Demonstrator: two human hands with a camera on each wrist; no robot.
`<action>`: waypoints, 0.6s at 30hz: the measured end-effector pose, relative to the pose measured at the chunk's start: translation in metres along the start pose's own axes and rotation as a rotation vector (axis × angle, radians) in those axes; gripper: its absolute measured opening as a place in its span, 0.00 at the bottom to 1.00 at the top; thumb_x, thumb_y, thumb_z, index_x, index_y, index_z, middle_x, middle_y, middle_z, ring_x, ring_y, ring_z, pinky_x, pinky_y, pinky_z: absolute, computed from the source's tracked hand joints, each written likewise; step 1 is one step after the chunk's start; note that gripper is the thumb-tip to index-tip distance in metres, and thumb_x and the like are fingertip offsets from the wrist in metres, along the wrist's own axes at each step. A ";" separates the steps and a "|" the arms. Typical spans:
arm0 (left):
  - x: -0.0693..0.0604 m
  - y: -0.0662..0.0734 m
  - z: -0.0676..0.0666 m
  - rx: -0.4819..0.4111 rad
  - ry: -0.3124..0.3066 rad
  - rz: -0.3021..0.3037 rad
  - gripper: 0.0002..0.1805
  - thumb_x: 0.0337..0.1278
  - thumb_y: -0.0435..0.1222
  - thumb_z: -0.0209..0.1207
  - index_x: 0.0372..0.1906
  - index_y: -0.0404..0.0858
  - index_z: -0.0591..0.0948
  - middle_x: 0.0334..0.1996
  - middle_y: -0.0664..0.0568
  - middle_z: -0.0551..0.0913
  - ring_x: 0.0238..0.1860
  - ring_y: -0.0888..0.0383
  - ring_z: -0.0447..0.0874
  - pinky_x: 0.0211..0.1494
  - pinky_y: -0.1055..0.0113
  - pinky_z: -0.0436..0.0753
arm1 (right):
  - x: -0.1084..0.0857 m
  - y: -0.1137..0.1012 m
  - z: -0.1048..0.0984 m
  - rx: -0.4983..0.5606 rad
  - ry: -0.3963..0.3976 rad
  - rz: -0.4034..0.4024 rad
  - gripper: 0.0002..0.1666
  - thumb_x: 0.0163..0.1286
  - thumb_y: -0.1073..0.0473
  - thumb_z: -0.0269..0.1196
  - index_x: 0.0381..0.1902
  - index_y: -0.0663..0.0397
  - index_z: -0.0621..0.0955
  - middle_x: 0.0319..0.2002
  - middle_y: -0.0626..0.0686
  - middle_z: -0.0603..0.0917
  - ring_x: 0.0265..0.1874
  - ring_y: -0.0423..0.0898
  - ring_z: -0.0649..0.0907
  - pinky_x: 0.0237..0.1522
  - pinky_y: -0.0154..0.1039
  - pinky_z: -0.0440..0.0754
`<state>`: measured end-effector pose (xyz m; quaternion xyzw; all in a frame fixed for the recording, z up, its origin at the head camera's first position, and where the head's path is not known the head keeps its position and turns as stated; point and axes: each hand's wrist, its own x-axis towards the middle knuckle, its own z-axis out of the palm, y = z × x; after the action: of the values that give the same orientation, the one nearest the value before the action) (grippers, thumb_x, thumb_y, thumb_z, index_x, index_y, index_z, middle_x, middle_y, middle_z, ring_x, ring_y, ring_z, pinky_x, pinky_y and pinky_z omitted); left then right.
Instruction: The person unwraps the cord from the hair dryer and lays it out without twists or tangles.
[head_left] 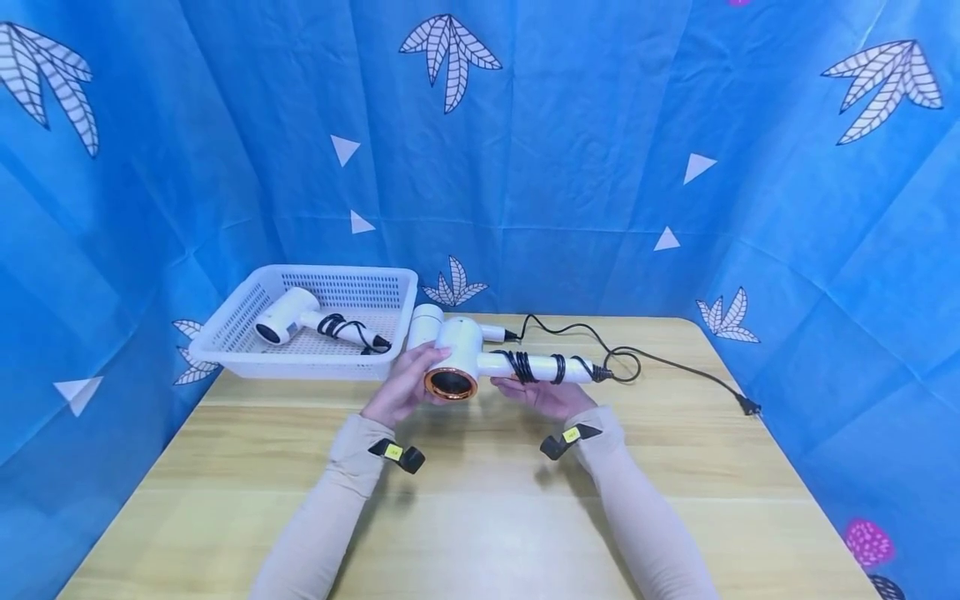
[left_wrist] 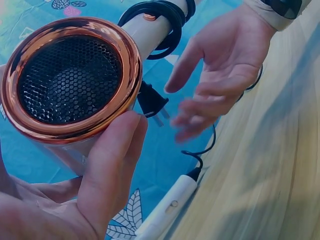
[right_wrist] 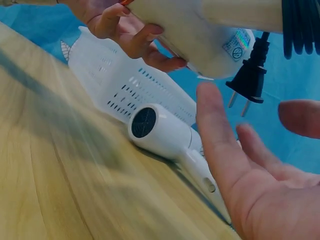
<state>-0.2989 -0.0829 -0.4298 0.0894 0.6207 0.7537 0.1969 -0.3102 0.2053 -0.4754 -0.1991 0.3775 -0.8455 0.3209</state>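
My left hand [head_left: 411,379] grips a white hair dryer [head_left: 467,340] by its barrel, above the table. Its copper-ringed mesh end [left_wrist: 70,82] faces the left wrist camera. Black cord [head_left: 522,367] is wound about the handle, which points right, and a two-pin plug [right_wrist: 248,80] dangles from it. Below the handle, my right hand [head_left: 546,400] has its fingers spread; in the left wrist view it stands apart from the dryer. Behind the held dryer, a second white hair dryer [right_wrist: 167,132] lies on the table, partly hidden in the head view.
A white perforated basket [head_left: 300,365] stands at the back left with another white hair dryer [head_left: 292,315] inside. The second dryer's loose black cord [head_left: 675,364] runs right to a plug [head_left: 747,406] near the table's right edge. Blue curtains [head_left: 585,167] surround the table [head_left: 480,533].
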 end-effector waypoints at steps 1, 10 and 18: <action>0.000 -0.001 0.000 0.000 -0.002 -0.002 0.37 0.71 0.44 0.53 0.78 0.32 0.59 0.47 0.49 0.82 0.39 0.57 0.90 0.39 0.58 0.92 | 0.000 0.000 0.000 0.009 -0.009 -0.002 0.20 0.68 0.68 0.67 0.58 0.55 0.84 0.58 0.58 0.87 0.60 0.52 0.87 0.68 0.42 0.81; 0.000 -0.004 0.001 0.003 -0.018 -0.002 0.38 0.71 0.45 0.54 0.78 0.32 0.57 0.49 0.48 0.81 0.40 0.57 0.89 0.40 0.58 0.92 | -0.004 -0.007 0.005 0.115 0.063 0.034 0.30 0.57 0.60 0.78 0.58 0.55 0.83 0.53 0.57 0.87 0.51 0.46 0.89 0.59 0.31 0.86; 0.000 -0.004 0.002 -0.009 -0.019 -0.008 0.38 0.70 0.44 0.53 0.78 0.33 0.57 0.50 0.48 0.80 0.41 0.57 0.89 0.40 0.58 0.92 | -0.006 -0.008 0.006 0.164 0.036 0.028 0.41 0.57 0.63 0.78 0.67 0.53 0.74 0.67 0.58 0.75 0.57 0.46 0.85 0.65 0.35 0.84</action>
<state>-0.2971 -0.0802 -0.4330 0.0932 0.6158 0.7547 0.2064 -0.3060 0.2104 -0.4659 -0.1514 0.3158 -0.8724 0.3411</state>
